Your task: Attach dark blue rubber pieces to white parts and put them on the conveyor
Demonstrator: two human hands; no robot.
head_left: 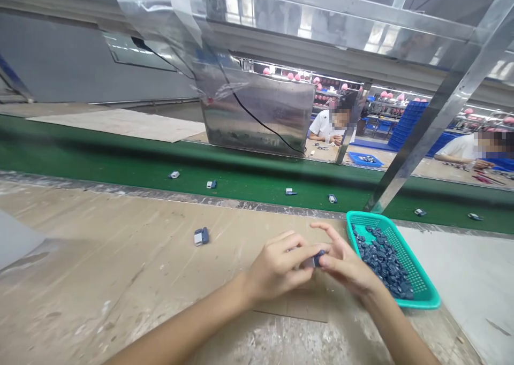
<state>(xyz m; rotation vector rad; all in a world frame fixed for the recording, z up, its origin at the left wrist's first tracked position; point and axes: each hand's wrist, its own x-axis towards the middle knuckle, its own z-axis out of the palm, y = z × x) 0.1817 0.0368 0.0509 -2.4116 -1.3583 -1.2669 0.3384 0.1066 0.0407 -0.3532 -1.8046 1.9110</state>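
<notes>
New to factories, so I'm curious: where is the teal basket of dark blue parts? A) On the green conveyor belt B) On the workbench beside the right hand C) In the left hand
B: the teal basket sits on the workbench beside the right hand, which grips a dark blue part.

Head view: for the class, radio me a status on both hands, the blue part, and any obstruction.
Left hand, right hand pinching small blue part. Teal plastic basket of blue parts beside right hand, not blocking.
</notes>
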